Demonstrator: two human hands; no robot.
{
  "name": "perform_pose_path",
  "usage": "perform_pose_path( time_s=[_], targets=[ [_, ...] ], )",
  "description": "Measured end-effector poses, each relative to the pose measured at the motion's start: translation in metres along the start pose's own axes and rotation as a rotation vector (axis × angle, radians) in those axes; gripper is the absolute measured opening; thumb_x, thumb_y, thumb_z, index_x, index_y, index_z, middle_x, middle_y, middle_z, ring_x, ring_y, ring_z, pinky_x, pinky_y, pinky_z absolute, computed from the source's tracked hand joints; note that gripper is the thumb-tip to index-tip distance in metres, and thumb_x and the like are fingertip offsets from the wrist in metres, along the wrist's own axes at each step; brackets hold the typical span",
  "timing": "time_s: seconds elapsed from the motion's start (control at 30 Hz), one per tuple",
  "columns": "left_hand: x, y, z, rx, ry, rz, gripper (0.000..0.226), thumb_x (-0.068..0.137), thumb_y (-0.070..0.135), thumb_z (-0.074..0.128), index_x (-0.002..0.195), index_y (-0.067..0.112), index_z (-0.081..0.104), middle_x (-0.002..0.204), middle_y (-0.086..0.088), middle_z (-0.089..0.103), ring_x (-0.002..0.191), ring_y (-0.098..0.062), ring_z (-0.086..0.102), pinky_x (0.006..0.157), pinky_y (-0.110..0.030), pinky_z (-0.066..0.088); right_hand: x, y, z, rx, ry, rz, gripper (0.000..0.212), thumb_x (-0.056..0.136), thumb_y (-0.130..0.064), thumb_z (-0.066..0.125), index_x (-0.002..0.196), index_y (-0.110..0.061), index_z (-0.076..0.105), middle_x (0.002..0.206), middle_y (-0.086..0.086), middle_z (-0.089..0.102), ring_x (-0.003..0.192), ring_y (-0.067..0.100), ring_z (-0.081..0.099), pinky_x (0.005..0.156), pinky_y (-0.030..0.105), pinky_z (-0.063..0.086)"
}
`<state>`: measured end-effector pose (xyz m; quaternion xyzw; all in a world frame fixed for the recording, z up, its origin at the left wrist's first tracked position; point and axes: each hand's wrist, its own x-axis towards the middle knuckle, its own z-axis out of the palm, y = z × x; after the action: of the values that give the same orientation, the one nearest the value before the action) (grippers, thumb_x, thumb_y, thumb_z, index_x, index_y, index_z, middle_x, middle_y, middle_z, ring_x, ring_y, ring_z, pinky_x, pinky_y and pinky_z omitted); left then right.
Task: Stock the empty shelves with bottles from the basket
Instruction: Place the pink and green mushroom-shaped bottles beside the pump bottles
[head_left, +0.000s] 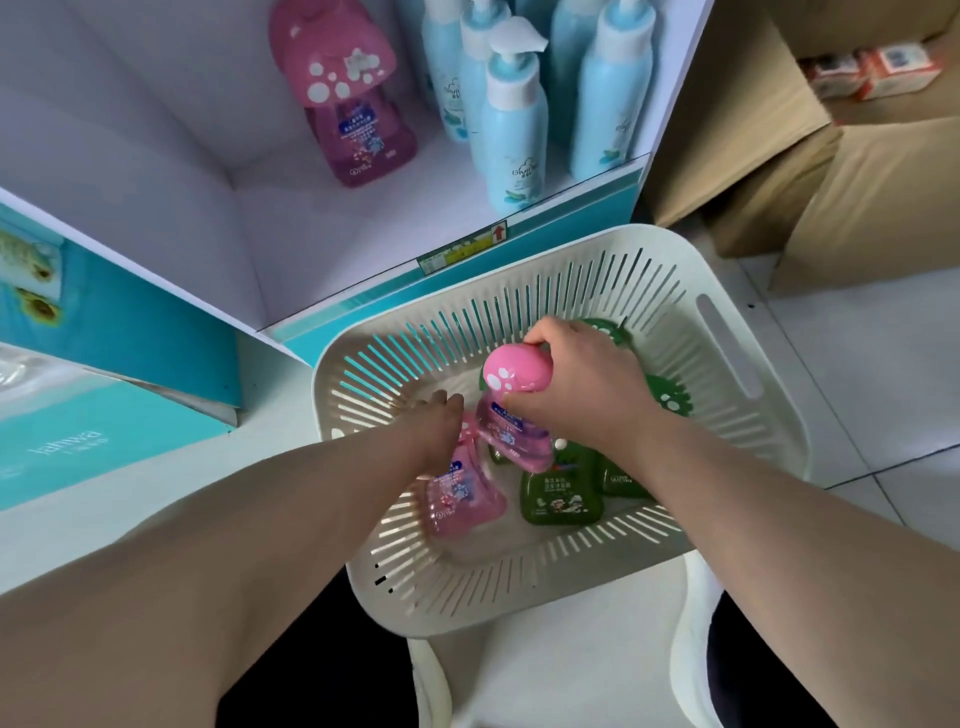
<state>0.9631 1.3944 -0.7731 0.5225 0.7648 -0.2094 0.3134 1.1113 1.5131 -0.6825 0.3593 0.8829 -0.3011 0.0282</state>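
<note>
**In the basket: both hands on pink bottles**

In the slotted cream plastic basket (727, 332), the right hand (582, 384) is wrapped tight around the pink spotted cap of a clear pink bottle (514, 415), bottle upright, slightly tilted. Left hand (431, 426) reaches onto a second pink bottle lying flat (462, 499); fingers hidden, grip cannot be told. Green flat bottles (561, 493) lie beside and under them. White cardboard shelf (322, 228) behind holds one pink mushroom-cap bottle (353, 119) and light blue pump bottles (514, 130), left part bare.
</note>
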Motion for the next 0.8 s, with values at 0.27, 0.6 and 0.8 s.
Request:
perform_pose_path(
  time_s=[0.27,0.6,0.8],
  targets=[
    [0.007,-0.004,0.008,0.112,-0.133,-0.032,0.081,0.07,0.046,0.08,0.131,0.007,0.046,0.128,-0.019,0.048,0.123,-0.038,0.045,0.105,-0.045,0.039,-0.002,-0.004,-0.009,-0.076,-0.23,-0.065,0.049,0.064,-0.053,0.075,0.105,-0.036,0.055,0.097,-0.016,0.058,0.091,0.009,0.053,0.074,0.03,0.029],
    [-0.045,0.027,-0.044,0.025,-0.059,0.0,0.084,0.062,0.033,0.087,0.125,0.007,0.038,0.1,-0.007,0.06,0.089,-0.025,0.06,0.077,-0.033,0.053,-0.024,-0.018,-0.028,-0.225,-0.269,-0.113,0.055,0.059,-0.047,0.078,0.108,-0.035,0.054,0.097,-0.015,0.055,0.091,0.011,0.051,0.083,0.033,0.039],
    [-0.106,0.026,-0.115,-0.075,0.123,-0.036,0.081,0.062,0.036,0.088,0.124,0.012,0.042,0.115,-0.008,0.06,0.099,-0.023,0.056,0.077,-0.031,0.047,-0.054,-0.05,-0.075,-0.309,-0.194,-0.129,0.057,0.059,-0.045,0.079,0.108,-0.034,0.053,0.101,-0.01,0.061,0.099,0.017,0.055,0.092,0.041,0.04]
  ],
)
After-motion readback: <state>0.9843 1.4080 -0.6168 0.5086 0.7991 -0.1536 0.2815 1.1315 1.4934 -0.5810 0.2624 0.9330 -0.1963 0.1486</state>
